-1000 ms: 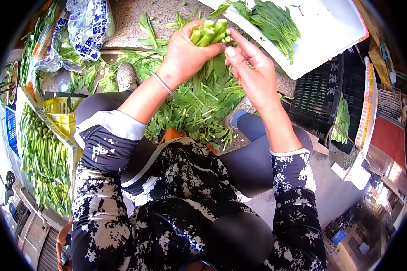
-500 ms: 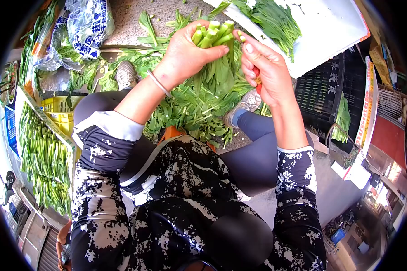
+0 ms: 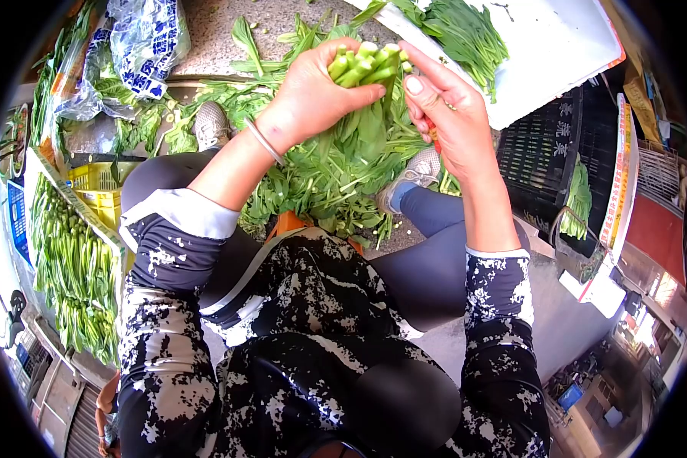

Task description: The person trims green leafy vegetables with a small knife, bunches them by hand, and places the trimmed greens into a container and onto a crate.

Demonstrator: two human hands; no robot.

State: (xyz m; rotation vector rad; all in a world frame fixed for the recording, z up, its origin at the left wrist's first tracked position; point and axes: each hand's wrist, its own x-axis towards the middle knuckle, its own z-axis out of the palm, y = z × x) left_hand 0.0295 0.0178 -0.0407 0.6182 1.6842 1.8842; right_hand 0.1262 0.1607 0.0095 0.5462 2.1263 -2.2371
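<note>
My left hand [image 3: 313, 88] is wrapped round a bunch of leafy green vegetables [image 3: 365, 67], cut stem ends up and leaves hanging below. Close by on the right, my right hand [image 3: 452, 114] has its index finger and thumb at the outer stems. Its other fingers curl round a red-handled tool [image 3: 433, 133], mostly hidden in the palm; I cannot make out a blade. Beneath both hands, a heap of loose leaves and trimmings [image 3: 320, 179] covers the ground between my shoes.
Greens [image 3: 466, 42] lie on a white sheet [image 3: 553, 53] at upper right, above a black crate [image 3: 538, 156]. At left are a crate of bundled greens [image 3: 72, 267], a yellow basket [image 3: 99, 200] and printed plastic bags [image 3: 149, 49]. Another person's arm [image 3: 105, 412] shows at lower left.
A small cut stem piece at my right fingertips is no longer visible there. My right index finger is now against the bunch's right side, and the stems have shifted slightly in my left hand.
</note>
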